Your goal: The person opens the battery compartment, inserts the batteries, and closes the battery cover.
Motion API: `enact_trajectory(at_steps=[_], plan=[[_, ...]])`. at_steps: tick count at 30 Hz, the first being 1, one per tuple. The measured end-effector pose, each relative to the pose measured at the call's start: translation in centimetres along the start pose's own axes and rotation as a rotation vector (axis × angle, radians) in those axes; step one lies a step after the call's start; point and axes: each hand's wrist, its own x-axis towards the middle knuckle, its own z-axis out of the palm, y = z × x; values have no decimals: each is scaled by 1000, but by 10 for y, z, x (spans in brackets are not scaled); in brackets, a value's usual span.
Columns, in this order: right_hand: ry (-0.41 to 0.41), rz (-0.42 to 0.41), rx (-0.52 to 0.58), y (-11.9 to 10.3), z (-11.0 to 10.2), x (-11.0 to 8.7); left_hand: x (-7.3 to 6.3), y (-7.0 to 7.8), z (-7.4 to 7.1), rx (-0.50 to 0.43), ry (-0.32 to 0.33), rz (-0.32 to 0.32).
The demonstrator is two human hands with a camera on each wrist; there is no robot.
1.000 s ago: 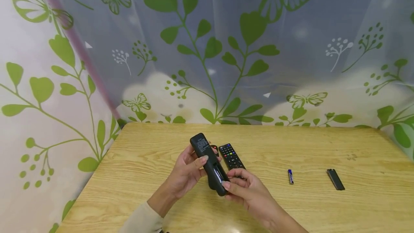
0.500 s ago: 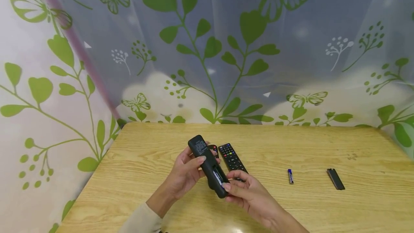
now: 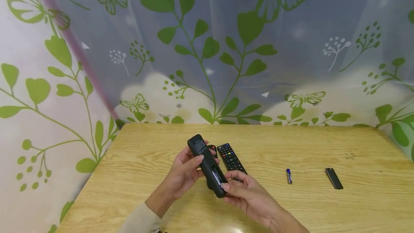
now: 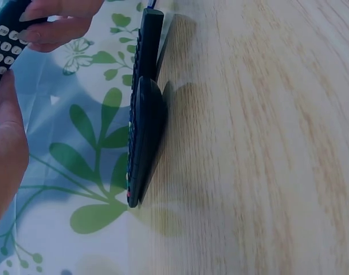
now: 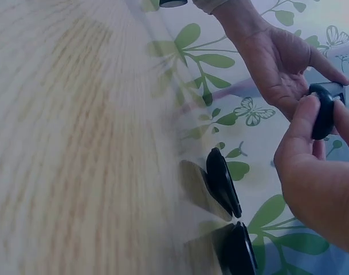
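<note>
My left hand (image 3: 182,172) grips a black remote control (image 3: 207,163), its back turned up and tilted above the table. Its battery compartment lies uncovered, with a battery (image 3: 216,176) inside. At the lower end, my right hand (image 3: 250,191) pinches the remote, thumb tip at the compartment's edge over the battery's end. The left wrist view catches the white-buttoned front of this remote (image 4: 3,48). In the right wrist view its rounded end (image 5: 323,117) sits between right thumb and fingers. Part of the compartment is hidden under that thumb.
Behind the hands lie a black remote (image 3: 230,156) with coloured buttons and another remote (image 3: 212,149), mostly hidden by the left hand. Farther right on the wooden table (image 3: 362,150) are a loose blue battery (image 3: 289,176) and a black battery cover (image 3: 333,178). A leaf-patterned curtain (image 3: 194,82) borders the table.
The held remote has shifted slightly left and tilted a little, both hands keeping their hold. The head view has turned slightly; the things on the table have not moved.
</note>
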Motion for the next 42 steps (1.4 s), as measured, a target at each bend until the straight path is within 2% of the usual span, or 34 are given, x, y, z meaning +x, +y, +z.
enact_trajectory(at_steps=[3, 6, 10, 15, 21, 25, 28, 32, 34, 42], plan=[[39, -12, -70, -8, -4, -2, 0, 2, 0, 6, 36, 10], [119, -43, -176, -21, -15, -8, 0, 4, -1, 6, 67, 21], [249, -87, -325, -44, -39, -20, 0, 7, -2, 5, 94, 15], [372, -110, -499, -73, -69, -31, 1, 10, -5, 13, 110, 7], [440, -112, -904, -83, -97, -37, -5, 13, -11, 20, 110, 12], [477, -42, -1200, -82, -112, -41, -6, 14, -12, 23, 109, 16], [515, 23, -1358, -81, -119, -44, -4, 13, -11, 24, 111, 6], [512, 88, -1432, -76, -124, -43, -4, 10, -10, 29, 111, 0], [500, 101, -1425, -73, -124, -42, -5, 9, -10, 33, 112, -3], [460, 52, -1362, -66, -123, -42, -3, 9, -8, 39, 115, -3]])
